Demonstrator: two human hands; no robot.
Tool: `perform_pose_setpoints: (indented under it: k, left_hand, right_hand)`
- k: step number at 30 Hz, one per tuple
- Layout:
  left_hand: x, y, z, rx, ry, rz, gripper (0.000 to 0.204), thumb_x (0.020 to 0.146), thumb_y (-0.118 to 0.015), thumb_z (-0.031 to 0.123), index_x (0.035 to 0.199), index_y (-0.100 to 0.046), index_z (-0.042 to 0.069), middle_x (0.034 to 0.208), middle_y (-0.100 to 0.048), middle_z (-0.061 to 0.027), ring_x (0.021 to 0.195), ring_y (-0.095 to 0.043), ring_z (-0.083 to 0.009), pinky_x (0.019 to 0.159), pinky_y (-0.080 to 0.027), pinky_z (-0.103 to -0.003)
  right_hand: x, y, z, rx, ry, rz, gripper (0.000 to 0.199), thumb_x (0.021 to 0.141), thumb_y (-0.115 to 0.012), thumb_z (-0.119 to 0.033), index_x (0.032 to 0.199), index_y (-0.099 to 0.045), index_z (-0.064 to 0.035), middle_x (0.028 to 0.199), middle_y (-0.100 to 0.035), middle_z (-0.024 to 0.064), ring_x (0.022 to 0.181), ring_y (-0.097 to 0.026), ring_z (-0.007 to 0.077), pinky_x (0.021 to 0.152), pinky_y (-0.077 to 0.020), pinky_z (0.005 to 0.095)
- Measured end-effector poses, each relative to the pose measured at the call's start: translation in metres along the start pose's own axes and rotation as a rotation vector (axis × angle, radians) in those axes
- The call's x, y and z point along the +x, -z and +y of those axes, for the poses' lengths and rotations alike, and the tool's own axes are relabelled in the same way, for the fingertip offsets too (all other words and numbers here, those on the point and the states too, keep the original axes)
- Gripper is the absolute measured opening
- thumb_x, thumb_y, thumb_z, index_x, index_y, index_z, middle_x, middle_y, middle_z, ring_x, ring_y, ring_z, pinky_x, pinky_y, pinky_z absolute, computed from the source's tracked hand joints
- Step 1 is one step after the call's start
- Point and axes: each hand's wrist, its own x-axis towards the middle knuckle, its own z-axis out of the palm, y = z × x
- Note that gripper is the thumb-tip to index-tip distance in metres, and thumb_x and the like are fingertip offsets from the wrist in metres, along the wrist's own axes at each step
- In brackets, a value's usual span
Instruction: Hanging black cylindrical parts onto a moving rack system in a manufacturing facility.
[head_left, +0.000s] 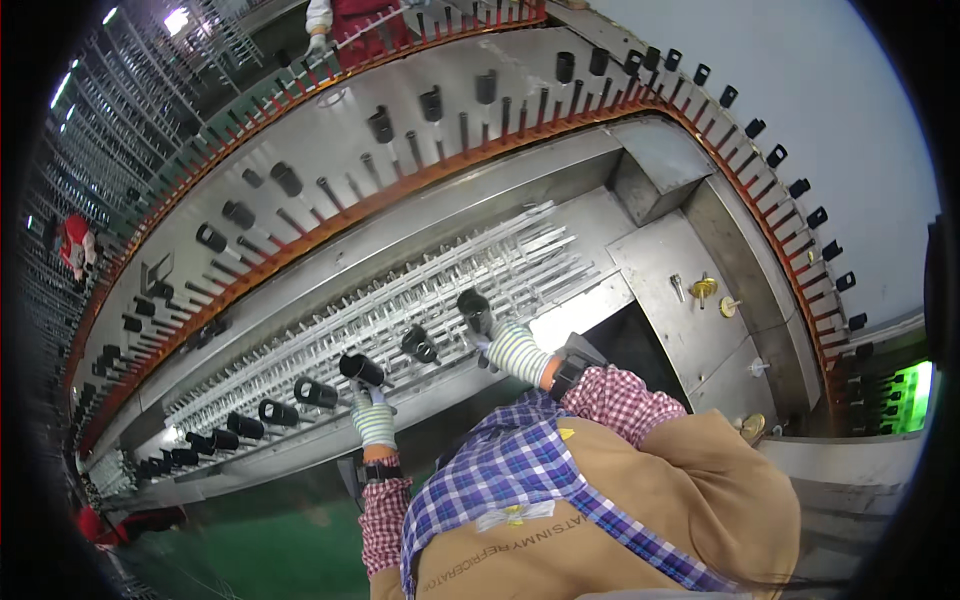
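My left hand [374, 418], in a striped glove, is closed on a short black cylinder [361, 369] with an open top, at the near edge of the metal racks. My right hand [513, 352], gloved the same way, grips another black cylinder [474, 307] above the racks' near side, farther right. Between my hands a third black cylinder [419, 346] with a cut-out leans on the rack. To the left of my left hand, several like cylinders [279, 413] stand in a slanting row. Pale metal racks [390, 295] with many small prongs lie beneath. My fingertips are partly hidden.
A curved conveyor with an orange rail [400, 188] carries upright rods, some topped with black cylinders [381, 125]. Brass-coloured round parts [704, 287] lie on the steel surface at right. Across the conveyor is a co-worker in a red apron [368, 30].
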Motion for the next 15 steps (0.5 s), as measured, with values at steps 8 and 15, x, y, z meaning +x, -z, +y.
perform_pose_setpoints:
  k: [8,15]
  left_hand:
    - [-0.024,-0.021,-0.016,-0.180,0.038,0.213,0.036,0.082,-0.046,0.018,0.114,-0.042,0.002,0.090,-0.058,-0.0129,0.050,-0.053,-0.0183,0.039,-0.042,-0.029]
    - [-0.048,-0.023,-0.044,0.093,0.036,0.412,0.036,0.083,-0.047,0.020,0.113,-0.045,0.002,0.100,-0.055,-0.0167,0.068,-0.055,-0.0263,0.055,-0.045,-0.035]
  right_hand:
    - [-0.050,0.114,-0.006,0.265,0.296,-0.612,0.043,0.088,-0.045,-0.030,0.117,-0.041,0.0023,0.093,-0.058,0.0126,0.081,-0.057,0.0203,0.075,-0.0467,0.0292]
    - [0.120,0.324,0.153,0.791,0.298,0.679,0.027,0.078,-0.055,-0.024,0.091,-0.056,-0.0004,0.073,-0.059,0.0072,0.061,-0.055,0.0173,0.056,-0.0439,0.0288]
